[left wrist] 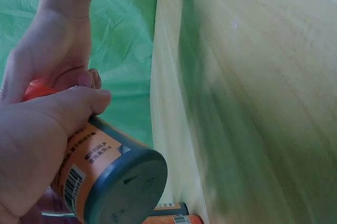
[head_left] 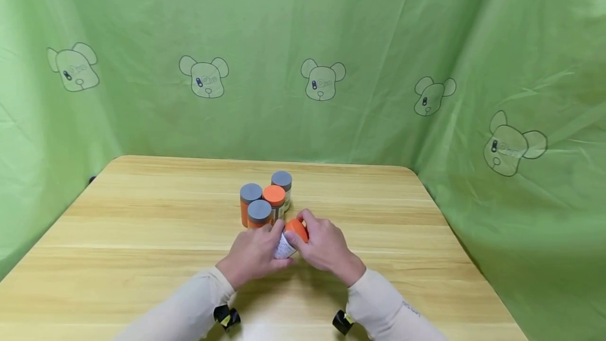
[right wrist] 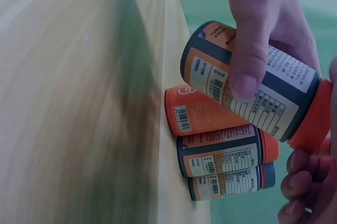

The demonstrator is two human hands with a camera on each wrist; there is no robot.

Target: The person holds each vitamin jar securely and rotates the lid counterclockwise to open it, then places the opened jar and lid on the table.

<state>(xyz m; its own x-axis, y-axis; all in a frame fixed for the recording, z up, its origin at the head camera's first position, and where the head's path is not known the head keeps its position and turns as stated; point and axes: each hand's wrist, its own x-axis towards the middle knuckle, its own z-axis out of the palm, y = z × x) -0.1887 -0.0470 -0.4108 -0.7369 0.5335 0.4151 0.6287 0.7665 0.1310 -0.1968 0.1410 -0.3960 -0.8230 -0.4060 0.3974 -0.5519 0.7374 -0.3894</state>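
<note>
From my head feed I see both hands together on one jar [head_left: 284,249], raised near the front of four standing jars. The left hand [head_left: 255,254] is wrapped round its body and the right hand [head_left: 326,244] grips its orange lid [head_left: 296,229]. That view gives me only a patch of pale, printed label between the hands; the base is hidden from me there.

The left wrist feed shows that base [left wrist: 129,190]: dark, with small marks, tipped clear of the bench [head_left: 142,283]. Beside it I get an orange label panel with a barcode [left wrist: 73,188], and the left thumb lying across the body.

On the right wrist feed I read the other side: a ruled table [right wrist: 263,111] on the label and more barcodes, with the right hand's curled fingers [right wrist: 299,184] at the lid.

For the group behind, the head feed serves me best: two orange jars [head_left: 244,213] with grey lids on the left, an orange-lidded jar [head_left: 274,195] amid them, and a grey-lidded jar [head_left: 281,179] at the back. The right wrist feed gives me three of these, labels showing; the left wrist feed only slivers at its lower edge.
</note>
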